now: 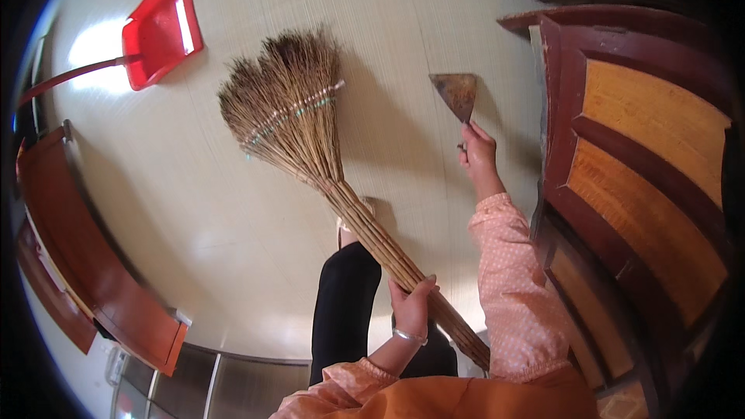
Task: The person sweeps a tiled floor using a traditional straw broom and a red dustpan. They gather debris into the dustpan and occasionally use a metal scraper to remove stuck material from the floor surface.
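My left hand (412, 306) is closed around the long bound handle of a straw broom (389, 247), held slantwise across my front. Its bristle head fans out to the upper left, crossed by a row of pale and green stitching. Farther right, my right hand (481, 151) grips a scraper (456, 93) with a triangular, rust-stained metal blade. The blade points away from me, over the floor and apart from the broom. Most of the scraper's handle is hidden inside my fingers.
A red dustpan (160, 35) with a long handle rests on the pale floor (244, 233) at upper left. Dark red and yellow wooden furniture (646, 105) lines the right side. A reddish-brown wooden bench or table (99, 244) stands at left. My black-trousered leg (346, 297) is below the broom.
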A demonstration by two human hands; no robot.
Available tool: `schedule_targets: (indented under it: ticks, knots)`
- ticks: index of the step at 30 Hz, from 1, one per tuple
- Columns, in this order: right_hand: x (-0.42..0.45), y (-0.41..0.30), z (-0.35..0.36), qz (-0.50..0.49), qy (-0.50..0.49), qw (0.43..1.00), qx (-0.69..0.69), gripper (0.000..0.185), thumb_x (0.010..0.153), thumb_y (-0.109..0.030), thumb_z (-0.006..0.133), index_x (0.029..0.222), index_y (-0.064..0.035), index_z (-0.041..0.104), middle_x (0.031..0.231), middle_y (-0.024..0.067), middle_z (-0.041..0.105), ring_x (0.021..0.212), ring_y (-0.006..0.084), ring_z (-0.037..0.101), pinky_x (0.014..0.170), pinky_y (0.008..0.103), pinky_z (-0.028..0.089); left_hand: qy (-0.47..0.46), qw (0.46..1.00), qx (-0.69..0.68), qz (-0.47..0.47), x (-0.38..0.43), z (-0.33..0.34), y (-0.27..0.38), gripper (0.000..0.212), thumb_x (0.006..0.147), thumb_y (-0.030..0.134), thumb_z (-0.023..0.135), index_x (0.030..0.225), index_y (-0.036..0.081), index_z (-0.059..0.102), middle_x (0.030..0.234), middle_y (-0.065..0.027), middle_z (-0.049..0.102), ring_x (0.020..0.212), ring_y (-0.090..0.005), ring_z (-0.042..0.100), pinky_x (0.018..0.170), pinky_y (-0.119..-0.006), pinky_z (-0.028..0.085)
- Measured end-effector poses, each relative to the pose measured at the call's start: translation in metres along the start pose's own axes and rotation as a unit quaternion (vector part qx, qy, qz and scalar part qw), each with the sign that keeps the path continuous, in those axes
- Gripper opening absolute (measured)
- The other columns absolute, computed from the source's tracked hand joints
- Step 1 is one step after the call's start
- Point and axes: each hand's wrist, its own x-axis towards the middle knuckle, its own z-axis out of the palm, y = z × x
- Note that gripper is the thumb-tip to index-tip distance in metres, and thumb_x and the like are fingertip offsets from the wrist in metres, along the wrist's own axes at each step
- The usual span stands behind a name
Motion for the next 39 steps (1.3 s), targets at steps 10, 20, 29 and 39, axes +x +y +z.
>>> schedule_targets:
  ticks: [10,20,29,39]
  knots:
    - [-0.012,-0.002,0.002,-0.006,-0.018,1.000,0.017,0.043,0.086,-0.025,0.063,0.126,-0.0127,0.054,0.063,-0.0009,0.046,0.037,0.0099,0.037,0.032,0.0247,0.026,-0.011,0.999,-0.019,0.035,-0.001,0.000,-0.006,0.037,0.075,-0.002,0.065,0.103,0.008,0.042,0.085,-0.0041,0.055,0.070,-0.0185,0.059,0.064,-0.032,0.052]
    - [-0.004,-0.022,0.024,-0.045,-0.028,0.998,0.038,0.042,0.088,-0.022,0.061,0.128,-0.0122,0.052,0.063,-0.0018,0.045,0.038,0.0088,0.037,0.032,0.0236,0.025,-0.023,0.998,0.006,0.066,0.003,-0.007,-0.020,0.034,0.076,0.002,0.064,0.102,0.009,0.043,0.083,-0.0046,0.057,0.067,-0.0181,0.060,0.062,-0.031,0.051]
    - [-0.124,0.055,-0.028,-0.036,-0.092,0.993,0.068,0.049,0.089,-0.020,0.059,0.133,-0.0024,0.045,0.068,-0.0019,0.046,0.049,0.0064,0.039,0.038,0.0216,0.033,-0.024,0.996,0.010,0.086,0.007,-0.014,-0.024,0.037,0.080,0.006,0.063,0.110,0.009,0.042,0.085,-0.0055,0.056,0.069,-0.0186,0.059,0.062,-0.033,0.051]
    - [-0.268,0.086,-0.056,-0.437,-0.149,0.829,-0.316,0.037,0.085,-0.017,0.054,0.118,-0.0004,0.056,0.091,0.0177,0.063,0.071,0.0378,0.056,0.066,0.0462,0.045,-0.189,0.954,-0.195,0.129,0.017,-0.039,-0.047,0.068,0.094,0.019,0.052,0.147,0.027,0.010,0.137,-0.0052,0.037,0.117,-0.0195,0.043,0.102,-0.035,0.036]
